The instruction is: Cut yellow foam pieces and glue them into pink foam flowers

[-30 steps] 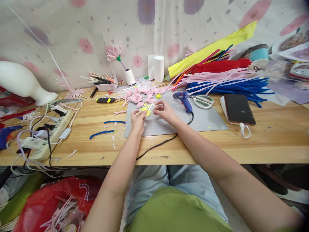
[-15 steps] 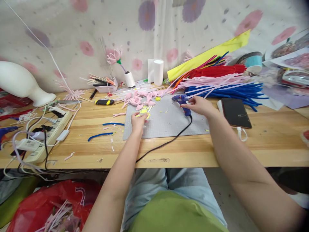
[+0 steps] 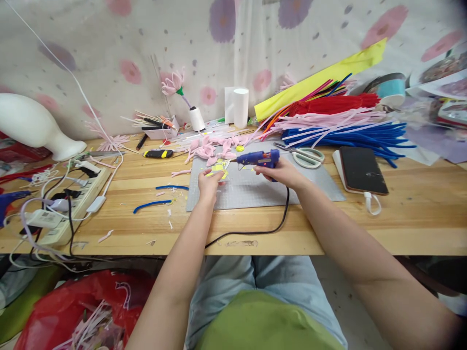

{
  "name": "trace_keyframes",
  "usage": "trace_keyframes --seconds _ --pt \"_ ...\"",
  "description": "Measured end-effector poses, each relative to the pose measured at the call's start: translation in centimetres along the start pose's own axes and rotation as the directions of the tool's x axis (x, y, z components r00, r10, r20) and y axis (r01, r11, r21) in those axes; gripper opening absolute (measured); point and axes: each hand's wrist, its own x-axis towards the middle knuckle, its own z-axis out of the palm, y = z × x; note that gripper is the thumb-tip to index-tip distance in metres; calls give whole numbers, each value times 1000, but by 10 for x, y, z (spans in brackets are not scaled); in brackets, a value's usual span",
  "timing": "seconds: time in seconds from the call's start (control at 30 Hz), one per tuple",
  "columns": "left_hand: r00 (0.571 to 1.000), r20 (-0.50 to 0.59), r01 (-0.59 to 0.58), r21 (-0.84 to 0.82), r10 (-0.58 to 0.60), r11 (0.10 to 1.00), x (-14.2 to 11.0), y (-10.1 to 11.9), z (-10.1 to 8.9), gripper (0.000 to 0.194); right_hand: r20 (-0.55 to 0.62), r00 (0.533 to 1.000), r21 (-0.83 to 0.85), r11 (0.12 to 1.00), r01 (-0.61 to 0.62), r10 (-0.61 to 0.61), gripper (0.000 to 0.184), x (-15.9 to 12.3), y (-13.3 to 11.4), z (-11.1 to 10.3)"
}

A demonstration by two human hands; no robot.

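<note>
My right hand [image 3: 279, 170] is wrapped round the handle of a blue hot glue gun [image 3: 255, 158], raised over the grey cutting mat [image 3: 251, 194]. Its nozzle points left, above small yellow pieces [image 3: 219, 167]. My left hand [image 3: 209, 185] is at the mat's left side with fingers closed in a pinch; what they hold is too small to make out. Just behind lie several pink pipe-cleaner petals [image 3: 207, 149]. Scissors with pale green handles [image 3: 308, 157] rest at the mat's back right.
Bundles of red [image 3: 335, 104], pink and blue pipe cleaners [image 3: 346, 136] lie at the back right. A black-covered notebook [image 3: 361, 170] is at right, a yellow-black utility knife [image 3: 158, 153] left of the mat. The glue gun's black cord [image 3: 251, 233] loops in front. A power strip [image 3: 78, 204] stands far left.
My right hand has picked the glue gun up off the mat and brought it left toward my left hand. The scissors now show behind it. My left hand has hardly moved.
</note>
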Motion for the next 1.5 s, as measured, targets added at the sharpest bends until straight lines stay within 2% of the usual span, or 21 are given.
trace_keyframes --seconds 0.17,0.3,0.57,1.17,1.5 --pt "999 -36 13 -20 -13 1000 3 -1 0 51 29 996 -135 987 91 -88 45 2 5 18" --pt "1000 -28 5 -27 -6 1000 4 -2 0 50 41 990 -198 970 142 -137 45 5 11 20" --pt "1000 -19 -6 -15 6 1000 3 -2 0 48 32 988 -270 951 152 -149 52 8 17 22" --pt "1000 3 -23 16 23 1000 2 -2 -1 46 44 989 -195 970 148 -142 44 9 17 23" --pt "999 32 -38 33 37 999 -1 -1 -2 46 -41 994 -148 984 96 -103 45 7 10 23"
